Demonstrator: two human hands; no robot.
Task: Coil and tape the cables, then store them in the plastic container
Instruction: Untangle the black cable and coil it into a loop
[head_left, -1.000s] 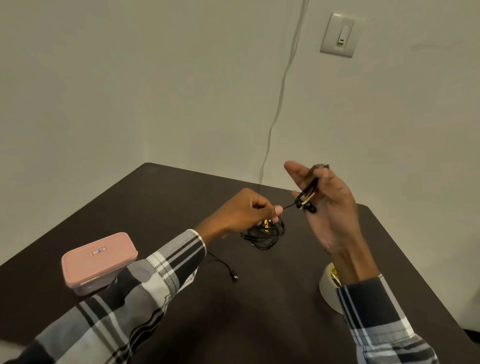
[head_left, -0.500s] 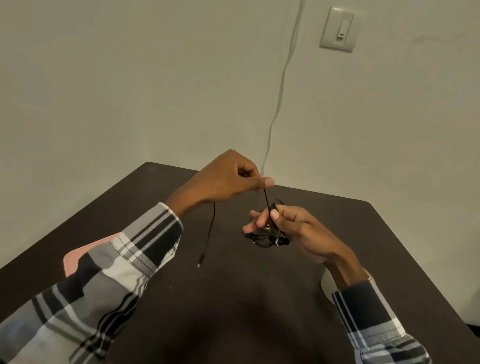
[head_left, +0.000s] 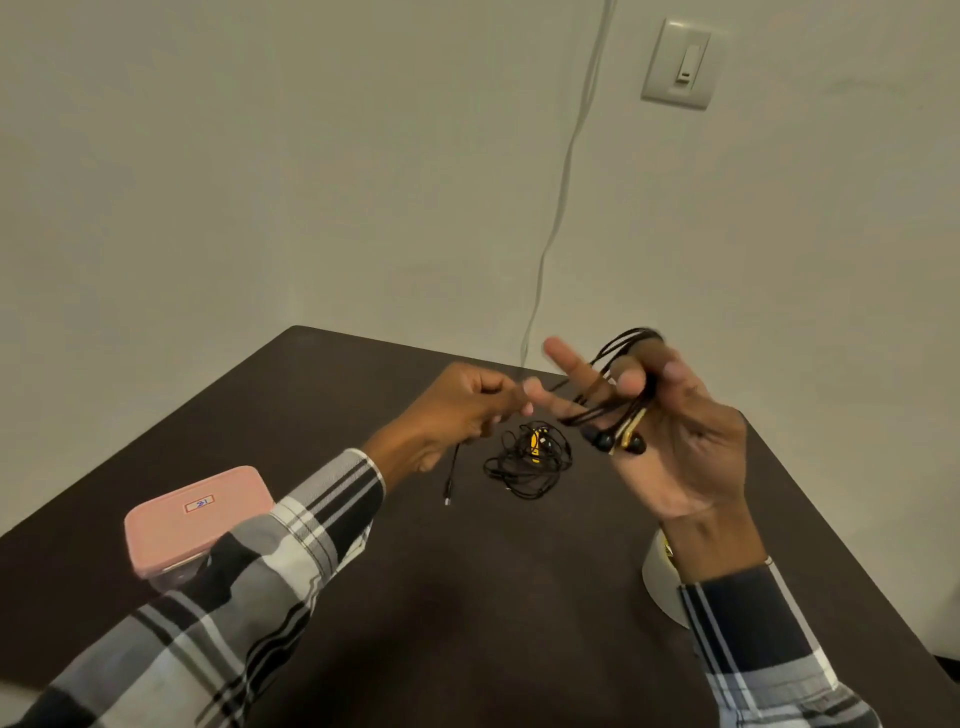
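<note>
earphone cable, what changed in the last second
The right hand, low over the table half a second ago, has risen palm-up with the earphone cable looped round its fingers. The left hand came down from its high pull and still pinches the free end. The tangled cable pile, pink container and tape roll stayed put.

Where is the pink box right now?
In the head view, the pink box sits on the table's left side, lid on, partly behind the left sleeve.
</note>
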